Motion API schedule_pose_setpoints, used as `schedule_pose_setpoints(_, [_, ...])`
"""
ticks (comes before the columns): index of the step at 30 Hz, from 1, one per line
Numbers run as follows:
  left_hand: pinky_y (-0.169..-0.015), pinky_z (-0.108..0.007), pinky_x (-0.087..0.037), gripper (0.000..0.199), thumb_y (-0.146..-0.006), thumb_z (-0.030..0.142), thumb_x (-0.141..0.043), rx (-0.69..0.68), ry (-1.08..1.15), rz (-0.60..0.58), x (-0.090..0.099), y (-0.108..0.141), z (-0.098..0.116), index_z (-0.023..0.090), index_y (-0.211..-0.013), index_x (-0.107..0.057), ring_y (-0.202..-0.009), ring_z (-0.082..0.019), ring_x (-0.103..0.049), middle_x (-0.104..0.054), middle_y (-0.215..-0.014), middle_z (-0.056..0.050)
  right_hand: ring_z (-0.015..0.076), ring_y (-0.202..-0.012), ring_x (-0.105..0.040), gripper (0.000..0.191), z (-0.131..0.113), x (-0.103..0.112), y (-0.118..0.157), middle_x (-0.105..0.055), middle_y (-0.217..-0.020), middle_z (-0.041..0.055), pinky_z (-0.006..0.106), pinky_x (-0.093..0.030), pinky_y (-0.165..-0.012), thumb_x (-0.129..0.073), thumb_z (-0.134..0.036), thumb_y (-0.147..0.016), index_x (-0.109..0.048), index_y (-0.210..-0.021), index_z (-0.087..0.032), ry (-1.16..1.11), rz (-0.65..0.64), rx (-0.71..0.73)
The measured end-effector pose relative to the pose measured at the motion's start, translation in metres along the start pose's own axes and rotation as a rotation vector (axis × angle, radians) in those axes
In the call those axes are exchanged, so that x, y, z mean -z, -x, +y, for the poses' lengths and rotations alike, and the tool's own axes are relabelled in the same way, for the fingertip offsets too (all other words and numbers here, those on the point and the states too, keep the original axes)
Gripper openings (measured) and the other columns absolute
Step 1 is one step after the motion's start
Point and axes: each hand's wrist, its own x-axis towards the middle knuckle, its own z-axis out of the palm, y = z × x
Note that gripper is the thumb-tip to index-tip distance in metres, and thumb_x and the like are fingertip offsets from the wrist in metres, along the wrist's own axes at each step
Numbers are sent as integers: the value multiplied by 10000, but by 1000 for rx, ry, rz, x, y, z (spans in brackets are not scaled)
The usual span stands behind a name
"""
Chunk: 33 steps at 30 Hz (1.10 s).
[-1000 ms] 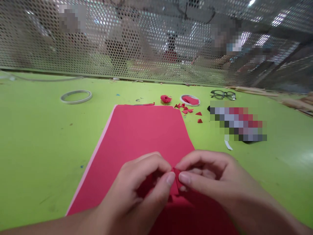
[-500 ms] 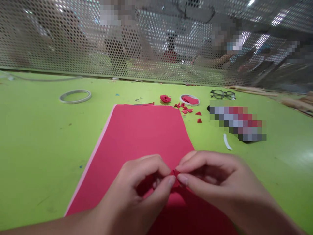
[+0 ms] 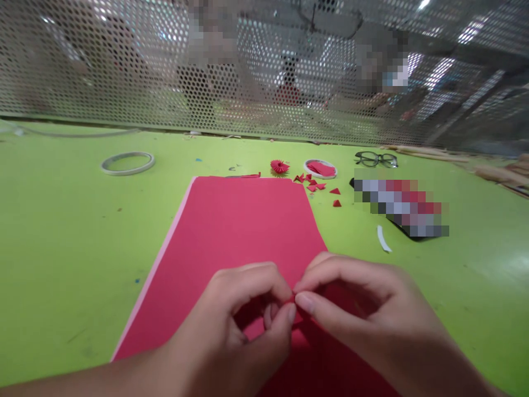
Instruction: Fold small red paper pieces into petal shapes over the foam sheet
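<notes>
Between my fingertips is a small folded piece of red paper (image 3: 291,299), mostly covered by the fingers. My left hand (image 3: 243,309) pinches its left side with thumb and index finger, the other fingers curled beneath. From the right, my right hand (image 3: 367,303) pinches the same piece with thumb and fingertips. Both hands are over a large stack of red paper sheets (image 3: 248,220). Past the stack's far right corner lie several small folded red paper triangles (image 3: 336,203). A round pleated red paper piece (image 3: 280,166) sits just behind the far edge.
A white ring (image 3: 320,169) holds red paper pieces; a larger white tape ring (image 3: 128,164) lies far left. Eyeglasses (image 3: 376,160), a blurred-out phone-like object (image 3: 400,207) and a white strip (image 3: 383,239) are at right. A perforated metal screen (image 3: 144,82) borders the green table (image 3: 61,248).
My fingertips have drawn closer together around the red paper piece, hiding more of it. My right hand has shifted slightly left; my left thumb has dropped a little.
</notes>
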Motion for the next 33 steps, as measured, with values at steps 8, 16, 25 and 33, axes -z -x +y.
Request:
schedule_pose_setpoints(8, [-494,-248,-353,183,-811,169,-479,-62,35,-72,3,1,3,192,-646,-555,-548,-133,-434,-553,-598,12,113,-611,-508,155,-1,0,-2,-521,-633,-65,206,-430,-553,-554,-113,-750,-514,-667,-237,41,-155,-102])
schedule_pose_setpoints(16, [-541,-253,-338,196,-841,221,-489,60,84,-75,2,-2,5,223,-647,-462,-576,-135,-400,-457,-606,48,134,-642,-489,157,-7,6,-5,-531,-658,-41,252,-406,-606,-598,-259,-842,-578,-693,-215,-40,-195,-222])
schedule_pose_setpoints(25, [-531,-260,-296,211,-849,232,-485,80,101,-95,1,1,2,224,-640,-455,-571,-136,-357,-415,-590,57,116,-611,-519,125,1,5,-8,-581,-620,-55,221,-418,-580,-729,-185,-739,-631,-664,-208,-165,-175,-282])
schedule_pose_setpoints(33, [-540,-274,-299,196,-808,292,-496,168,104,-54,0,-4,6,219,-628,-473,-588,-149,-372,-438,-596,38,139,-640,-596,109,-2,2,-5,-630,-651,-34,234,-481,-608,-665,-178,-758,-626,-666,-222,-54,-101,-192])
